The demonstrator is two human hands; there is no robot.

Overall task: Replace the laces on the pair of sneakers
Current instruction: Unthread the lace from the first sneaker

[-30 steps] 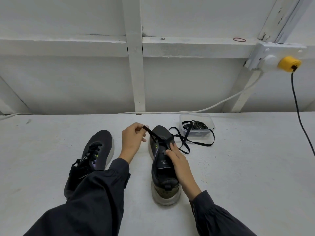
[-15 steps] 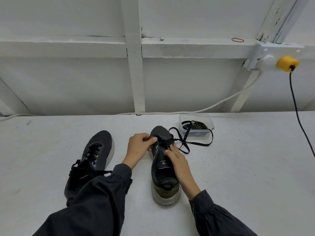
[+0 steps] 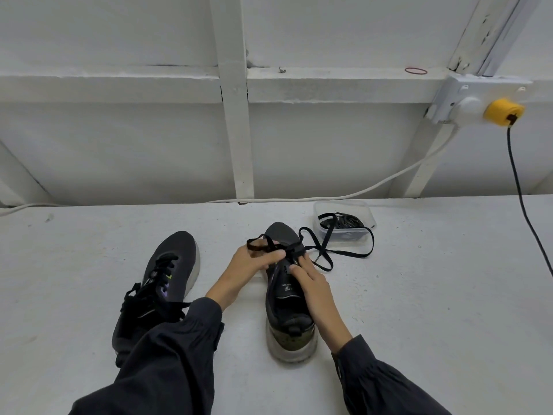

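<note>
Two dark sneakers stand on the white table. The right sneaker [image 3: 287, 298] points away from me in the middle. My left hand [image 3: 248, 266] pinches the black lace [image 3: 344, 252] at the shoe's left eyelets, with a small loop sticking up above the fingers. My right hand [image 3: 311, 283] rests on the tongue, its fingertips pressing near the eyelets. The lace's free length trails right across the table. The left sneaker [image 3: 167, 277], laced in black, lies to the left, partly hidden by my left sleeve.
A clear plastic container [image 3: 344, 217] with coiled black laces sits behind the right sneaker, by the wall. A white cable [image 3: 389, 181] runs along the wall base. A black cord [image 3: 520, 190] hangs from a yellow plug [image 3: 504, 112] at the right.
My left hand, which held the lace out to the left, came in to the shoe's eyelets; a loop of lace now stands above it. My right hand stayed on the tongue.
</note>
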